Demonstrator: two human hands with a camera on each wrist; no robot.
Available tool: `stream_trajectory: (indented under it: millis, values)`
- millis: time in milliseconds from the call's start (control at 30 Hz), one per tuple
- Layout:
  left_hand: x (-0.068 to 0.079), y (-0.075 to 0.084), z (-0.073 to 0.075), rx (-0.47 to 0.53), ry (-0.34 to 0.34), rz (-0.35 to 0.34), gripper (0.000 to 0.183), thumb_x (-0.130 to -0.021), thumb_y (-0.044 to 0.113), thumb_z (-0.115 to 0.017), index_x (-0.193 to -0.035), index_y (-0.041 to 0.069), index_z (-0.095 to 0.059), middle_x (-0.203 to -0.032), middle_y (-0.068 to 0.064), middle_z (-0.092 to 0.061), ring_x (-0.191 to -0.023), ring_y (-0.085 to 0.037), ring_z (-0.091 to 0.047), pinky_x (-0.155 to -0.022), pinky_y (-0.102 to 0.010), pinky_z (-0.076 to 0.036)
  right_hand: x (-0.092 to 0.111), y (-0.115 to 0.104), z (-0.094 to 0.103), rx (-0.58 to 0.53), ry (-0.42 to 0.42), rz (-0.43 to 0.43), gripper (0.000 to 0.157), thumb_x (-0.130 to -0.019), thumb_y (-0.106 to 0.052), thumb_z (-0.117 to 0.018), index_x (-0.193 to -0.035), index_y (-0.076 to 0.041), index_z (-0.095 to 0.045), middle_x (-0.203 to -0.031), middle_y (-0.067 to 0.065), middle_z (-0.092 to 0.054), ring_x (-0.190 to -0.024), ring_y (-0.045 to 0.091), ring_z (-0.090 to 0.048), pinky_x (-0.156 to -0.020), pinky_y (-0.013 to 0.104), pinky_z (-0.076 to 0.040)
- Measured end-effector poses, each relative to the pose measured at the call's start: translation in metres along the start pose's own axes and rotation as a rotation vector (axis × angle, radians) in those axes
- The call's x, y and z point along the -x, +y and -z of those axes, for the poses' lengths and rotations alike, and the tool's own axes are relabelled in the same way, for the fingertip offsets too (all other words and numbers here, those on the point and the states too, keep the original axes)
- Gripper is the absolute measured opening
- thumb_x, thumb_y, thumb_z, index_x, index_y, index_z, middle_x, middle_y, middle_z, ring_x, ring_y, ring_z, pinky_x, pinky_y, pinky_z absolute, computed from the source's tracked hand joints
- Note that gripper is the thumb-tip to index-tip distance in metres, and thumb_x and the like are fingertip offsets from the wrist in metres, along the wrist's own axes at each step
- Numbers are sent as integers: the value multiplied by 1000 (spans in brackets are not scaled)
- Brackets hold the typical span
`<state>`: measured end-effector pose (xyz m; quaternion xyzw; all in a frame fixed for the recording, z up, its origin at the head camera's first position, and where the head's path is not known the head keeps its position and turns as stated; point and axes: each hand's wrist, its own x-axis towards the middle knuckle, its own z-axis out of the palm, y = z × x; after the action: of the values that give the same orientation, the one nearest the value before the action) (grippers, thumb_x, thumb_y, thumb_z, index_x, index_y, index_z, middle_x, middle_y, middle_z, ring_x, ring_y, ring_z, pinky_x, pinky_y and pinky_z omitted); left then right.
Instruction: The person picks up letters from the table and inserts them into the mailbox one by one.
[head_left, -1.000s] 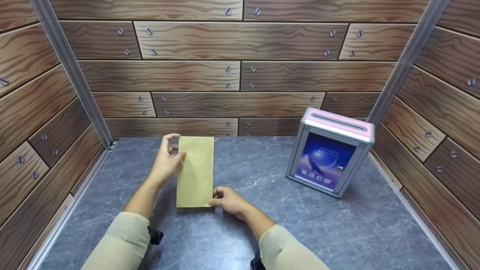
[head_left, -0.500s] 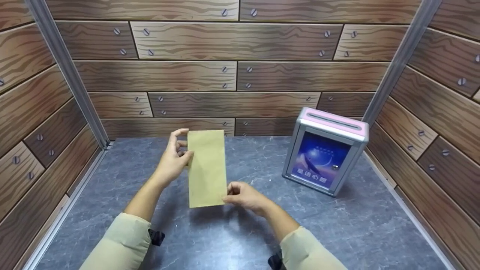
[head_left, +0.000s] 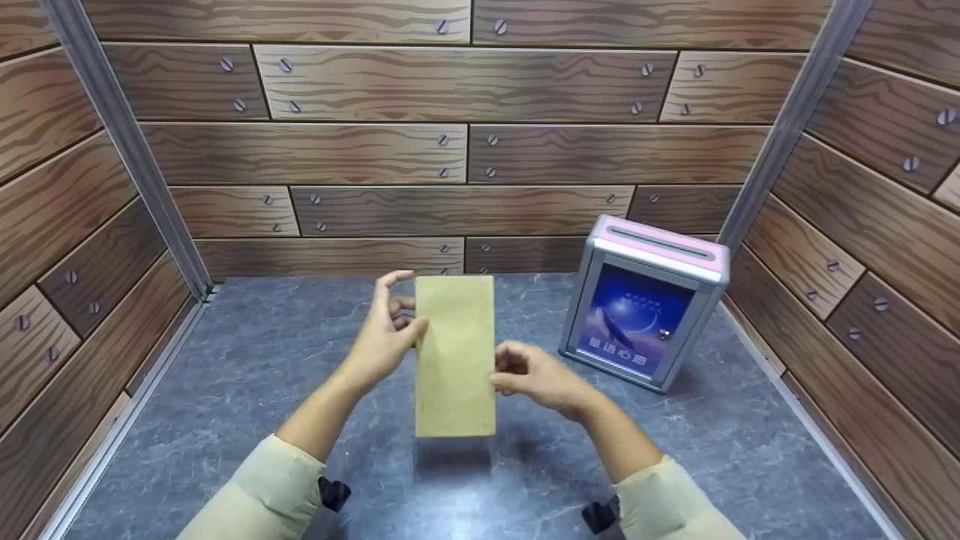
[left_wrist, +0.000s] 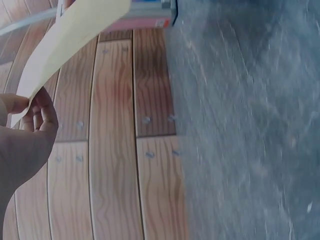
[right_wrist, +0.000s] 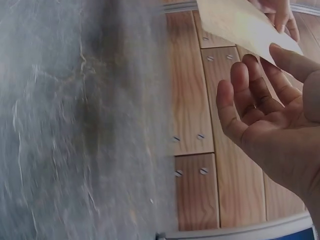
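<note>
A plain tan envelope (head_left: 454,356) is held upright above the table between both hands. My left hand (head_left: 383,337) pinches its left edge, thumb on the near face. On the opposite edge, lower down, my right hand (head_left: 544,381) pinches it between thumb and forefinger. The left wrist view shows the envelope (left_wrist: 70,40) bowing slightly away from the left hand (left_wrist: 27,140). In the right wrist view the right hand's (right_wrist: 275,120) other fingers curl loosely beneath the envelope (right_wrist: 240,25). To the right stands a metal-framed box (head_left: 637,307) with a pink slotted top.
The box has a blue picture on its front and a small lock. The grey marbled table (head_left: 270,375) is enclosed by wood-plank-patterned walls (head_left: 375,154) at the back and sides, with metal posts (head_left: 127,150) in the corners.
Both hands have carried the envelope to the right and off the table toward the camera. The right hand's grip sits higher on its edge than before. The view has shifted slightly.
</note>
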<state>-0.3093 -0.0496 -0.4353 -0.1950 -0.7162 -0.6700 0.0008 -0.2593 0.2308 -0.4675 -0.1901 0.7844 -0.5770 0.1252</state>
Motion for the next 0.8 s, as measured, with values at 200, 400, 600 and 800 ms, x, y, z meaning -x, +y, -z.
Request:
stream_trajectory:
  millis: [200,400,600,800]
  values:
    - [5,6,-24,1,-11,-12,70,-103,-5,-64,-159,20,-31,-131,-21,-68,-102,-23,-75,-80,-32,-64,16,-8,12,-139,182,35,50,-104,-8,-71,-146,-1,-46,-110,6,-72,-96,18,-72,-88,39,-67]
    - [8,9,-49,-1,-26,-31,64,-103,-1,-67,-157,17,-36,-134,-22,-68,-104,-23,-76,-83,-31,-66,28,-15,13,-137,365,114,62,-101,3,-70,-153,-5,-37,-103,9,-74,-89,18,-73,-77,35,-66]
    - [9,10,-67,-28,-50,-105,60,-104,2,-68,-158,15,-45,-135,-22,-68,-98,-20,-76,-80,-27,-65,37,-17,13,-127,530,161,73,-98,11,-68,-160,-13,-37,-94,9,-72,-77,16,-71,-66,31,-63]
    - [9,11,-77,-98,-122,-127,69,-105,2,-66,-166,25,-41,-136,-17,-65,-97,-19,-73,-77,-26,-63,44,-15,21,-99,603,193,78,-96,13,-70,-163,-16,-40,-92,13,-72,-73,16,-70,-62,30,-62]
